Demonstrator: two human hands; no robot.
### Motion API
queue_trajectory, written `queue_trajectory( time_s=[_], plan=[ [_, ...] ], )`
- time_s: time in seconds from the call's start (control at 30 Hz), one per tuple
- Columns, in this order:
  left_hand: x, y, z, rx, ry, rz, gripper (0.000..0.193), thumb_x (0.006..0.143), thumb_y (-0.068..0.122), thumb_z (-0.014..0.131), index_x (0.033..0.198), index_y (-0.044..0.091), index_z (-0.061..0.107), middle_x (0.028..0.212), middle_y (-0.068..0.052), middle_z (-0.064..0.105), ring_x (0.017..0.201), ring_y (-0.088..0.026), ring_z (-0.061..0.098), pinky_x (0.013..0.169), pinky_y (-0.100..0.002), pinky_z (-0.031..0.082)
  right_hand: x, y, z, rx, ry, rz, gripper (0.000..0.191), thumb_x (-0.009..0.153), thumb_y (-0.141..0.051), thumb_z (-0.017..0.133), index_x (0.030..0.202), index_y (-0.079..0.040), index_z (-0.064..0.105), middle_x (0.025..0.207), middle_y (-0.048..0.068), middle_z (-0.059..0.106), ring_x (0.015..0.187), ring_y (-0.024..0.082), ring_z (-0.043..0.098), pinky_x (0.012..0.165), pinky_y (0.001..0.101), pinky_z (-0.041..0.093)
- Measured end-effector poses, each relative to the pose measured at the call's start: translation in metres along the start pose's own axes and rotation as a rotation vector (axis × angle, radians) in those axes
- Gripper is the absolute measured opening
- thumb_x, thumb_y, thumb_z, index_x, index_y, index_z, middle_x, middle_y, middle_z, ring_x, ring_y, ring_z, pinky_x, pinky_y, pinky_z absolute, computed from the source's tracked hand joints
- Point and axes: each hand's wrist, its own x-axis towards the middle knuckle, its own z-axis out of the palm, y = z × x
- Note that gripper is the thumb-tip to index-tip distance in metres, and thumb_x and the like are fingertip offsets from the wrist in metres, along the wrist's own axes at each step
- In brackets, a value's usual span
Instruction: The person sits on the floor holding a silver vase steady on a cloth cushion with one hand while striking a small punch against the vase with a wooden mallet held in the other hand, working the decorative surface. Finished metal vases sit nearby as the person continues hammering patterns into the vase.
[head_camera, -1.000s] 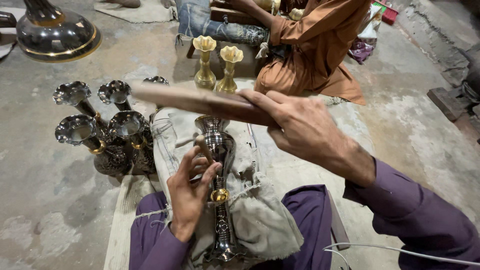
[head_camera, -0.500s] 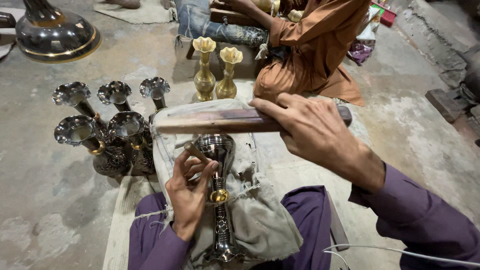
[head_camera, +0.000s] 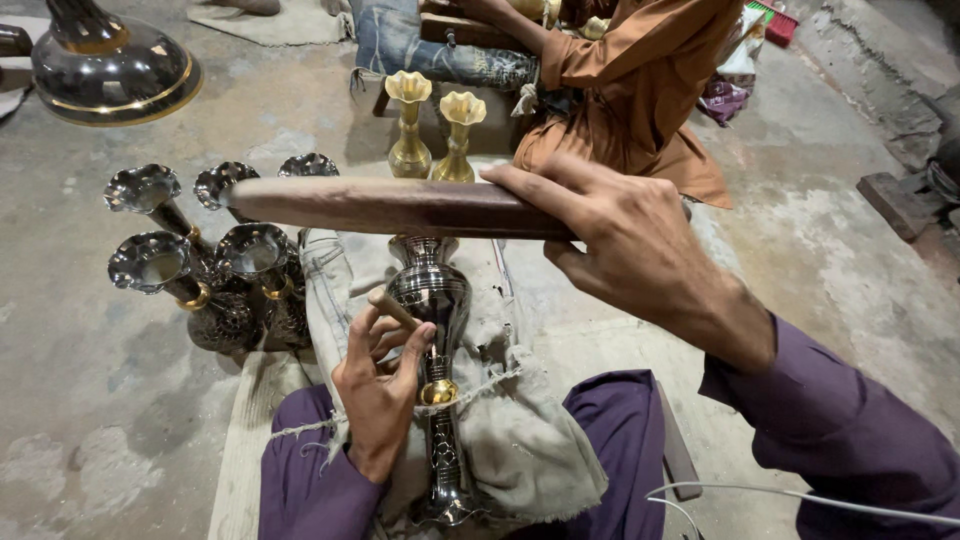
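A dark engraved metal vase with a brass ring lies lengthwise on a grey cloth over my lap. My left hand rests against the vase's side and pinches a short wooden-handled tool onto the metal. My right hand grips a long brown wooden baton, held level just above the vase's flared mouth.
Several finished dark vases stand grouped at my left on the concrete floor. Two brass vases stand ahead, beside a seated person in orange clothes. A large dark bowl-shaped vessel sits far left.
The baton has swung up and down over the vase and now sits level, slightly higher than half a second ago. My left hand stays on the vase with the tool.
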Motion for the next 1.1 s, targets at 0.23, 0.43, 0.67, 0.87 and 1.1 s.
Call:
queue_trajectory(
  time_s=[0.23, 0.43, 0.67, 0.87, 1.1],
  plan=[
    [0.0, -0.003, 0.0, 0.027, -0.008, 0.04, 0.051, 0.091, 0.013, 0.077, 0.135, 0.01, 0.052, 0.103, -0.011, 0.078, 0.094, -0.02, 0.079, 0.066, -0.027, 0.069, 0.014, -0.025, -0.005, -0.058, 0.096, -0.133, 0.046, 0.102, -0.011, 0.06, 0.147, -0.022, 0.06, 0.102, 0.005, 0.075, 0.076, 0.017, 0.069, 0.063, 0.035, 0.059],
    [0.001, -0.001, 0.002, 0.057, -0.004, 0.018, 0.051, 0.089, 0.015, 0.078, 0.134, 0.011, 0.055, 0.099, -0.01, 0.078, 0.089, -0.021, 0.08, 0.065, -0.028, 0.069, 0.017, -0.033, -0.005, -0.211, 0.07, -0.142, 0.042, 0.099, -0.016, 0.061, 0.14, -0.024, 0.063, 0.096, 0.002, 0.075, 0.076, 0.017, 0.069, 0.056, 0.0342, 0.056],
    [0.002, 0.002, 0.001, 0.066, -0.003, 0.034, 0.046, 0.09, 0.016, 0.078, 0.13, 0.011, 0.056, 0.1, -0.01, 0.079, 0.089, -0.021, 0.08, 0.064, -0.03, 0.069, 0.011, -0.029, 0.0, -0.179, 0.025, -0.083, 0.049, 0.096, -0.013, 0.062, 0.143, -0.025, 0.061, 0.101, 0.002, 0.075, 0.071, 0.015, 0.067, 0.055, 0.0341, 0.053],
    [0.003, 0.001, 0.001, 0.022, -0.052, 0.03, 0.043, 0.093, 0.016, 0.075, 0.132, 0.012, 0.059, 0.099, -0.01, 0.08, 0.088, -0.021, 0.082, 0.066, -0.03, 0.067, 0.003, -0.023, 0.002, -0.033, -0.036, -0.009, 0.048, 0.099, -0.013, 0.061, 0.145, -0.026, 0.058, 0.096, 0.003, 0.073, 0.072, 0.014, 0.066, 0.053, 0.0313, 0.052],
    [0.003, -0.008, 0.004, 0.097, -0.059, 0.113, 0.046, 0.092, 0.017, 0.076, 0.133, 0.011, 0.057, 0.101, -0.012, 0.079, 0.089, -0.024, 0.08, 0.069, -0.036, 0.066, -0.011, -0.013, 0.004, -0.067, -0.118, 0.053, 0.051, 0.096, -0.02, 0.059, 0.147, -0.024, 0.057, 0.09, 0.001, 0.073, 0.062, 0.012, 0.062, 0.048, 0.0289, 0.05]
  ],
)
